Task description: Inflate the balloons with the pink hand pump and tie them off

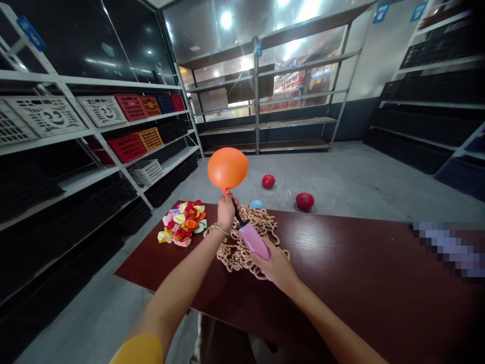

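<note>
Shelving (pixel 94 134) is seen along the left wall, loaded with white, red and orange crates (pixel 129 106). On the left end of the dark wooden worktop (pixel 359 283) a heap of flat balloons (pixel 184 227) in yellow, red, pink and orange is laid. Just to the right of it the left hand (pixel 226 211) is raised above the worktop, its fingers (pixel 226 199) pinched together on the neck of an inflated orange balloon (pixel 228 168), which is held upright above the hand. The neck is met from below by the dark nozzle of a pink pump (pixel 253 238), which is tilted up and to the left. Under the pump a pile of beige chain links (pixel 261 220) is spread on the worktop. The lower part of the pump is gripped by the right hand (pixel 278 265), whose fingers (pixel 265 252) are wrapped closed around its barrel. A small blue balloon (pixel 256 203) is seen just past the far edge of the worktop. Further right, on the grey floor, two red balloons are lying well apart, one further back (pixel 268 181) and one nearer (pixel 305 200).
</note>
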Demonstrator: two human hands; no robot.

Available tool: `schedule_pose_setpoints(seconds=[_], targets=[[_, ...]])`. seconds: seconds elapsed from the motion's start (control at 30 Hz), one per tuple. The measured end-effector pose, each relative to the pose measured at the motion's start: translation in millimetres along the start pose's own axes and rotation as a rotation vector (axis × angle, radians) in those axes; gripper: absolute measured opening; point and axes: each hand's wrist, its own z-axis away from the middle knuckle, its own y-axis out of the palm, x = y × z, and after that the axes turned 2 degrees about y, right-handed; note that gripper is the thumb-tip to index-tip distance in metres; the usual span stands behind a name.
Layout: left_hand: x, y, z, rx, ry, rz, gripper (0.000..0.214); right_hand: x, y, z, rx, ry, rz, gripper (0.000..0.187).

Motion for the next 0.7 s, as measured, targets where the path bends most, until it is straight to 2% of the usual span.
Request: schedule_pose_setpoints(seconds=[0.17,0.27,0.37,0.5,0.53,0.6,0.7], targets=[[-50,-9.3,-44,-0.091,0.073,0.001,0.030,4,2,3,0.014,-0.031,0.030,0.050],[-62,-2.3,-51,-0.121,0.117,0.032,0.027,3,2,3,0.010,-0.028,0.022,0.048],[-47,11.7,-33,-0.055,0.106,0.053,0.028,1,-1,1,-0.014,0.007,0.003,0.049],[-3,21.4,3,0.072,0.013,0.012,0.035,-3,-4,-2,-0.068,0.081,-0.046,0.048],[6,20.8,9,0.063,-0.002,0.008,0.036,-4,-3,-2,-0.066,0.090,-0.056,0.047],[18,17.9,12,0.046,-0.032,-0.007,0.035,-5,0,-3,-0.047,0.104,-0.074,0.044],[15,14.8,-3,0.044,-0.051,-0.051,0.034,-4,6,-3,-0.005,0.128,-0.143,0.045]])
